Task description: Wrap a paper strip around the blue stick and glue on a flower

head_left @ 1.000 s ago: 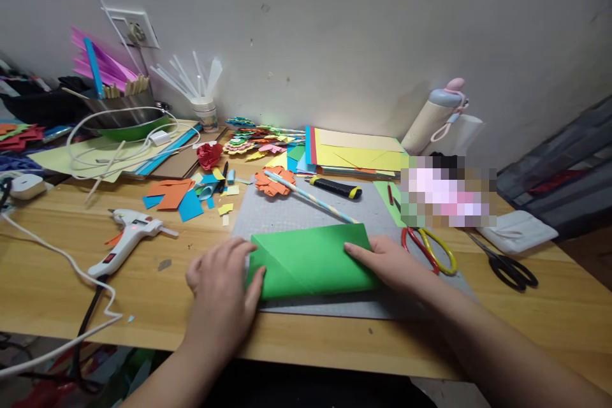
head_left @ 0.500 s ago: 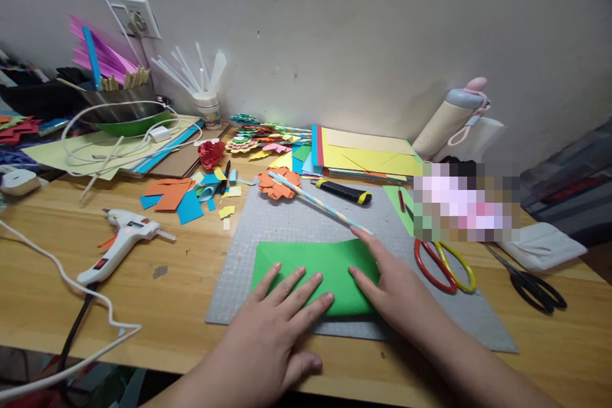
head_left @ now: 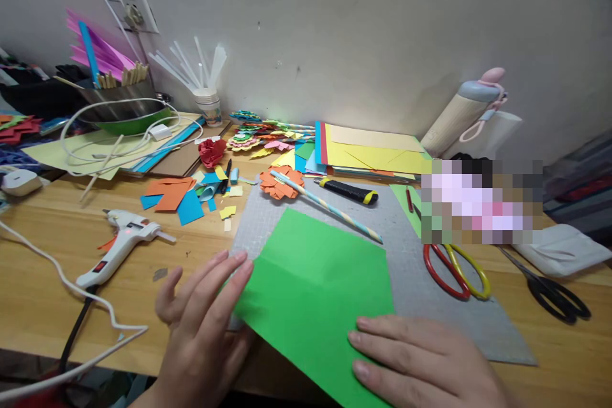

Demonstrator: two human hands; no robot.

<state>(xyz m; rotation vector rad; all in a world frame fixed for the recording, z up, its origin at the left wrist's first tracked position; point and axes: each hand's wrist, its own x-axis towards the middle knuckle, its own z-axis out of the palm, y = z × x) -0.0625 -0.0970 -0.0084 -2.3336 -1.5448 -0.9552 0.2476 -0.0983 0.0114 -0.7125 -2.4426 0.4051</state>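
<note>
A sheet of green paper, opened out with faint crease lines across it, lies tilted over the grey cutting mat and the table's front edge. My left hand is at its left corner, the index finger along the edge and the thumb partly hidden behind the sheet. On the lower right part rest the fingers of my right hand, close together, with the thumb out of sight. Just beyond the sheet is an orange paper flower with a striped paper stem.
A utility knife and red-and-yellow-handled scissors lie on the mat. Black scissors are farther right. At left lie a glue gun, its cable and paper scraps. Coloured paper sheets are stacked by the wall.
The green paper was folded flat under both hands; now it is unfolded, turned and nearer me. My left hand has moved left, and my right hand has come down towards me.
</note>
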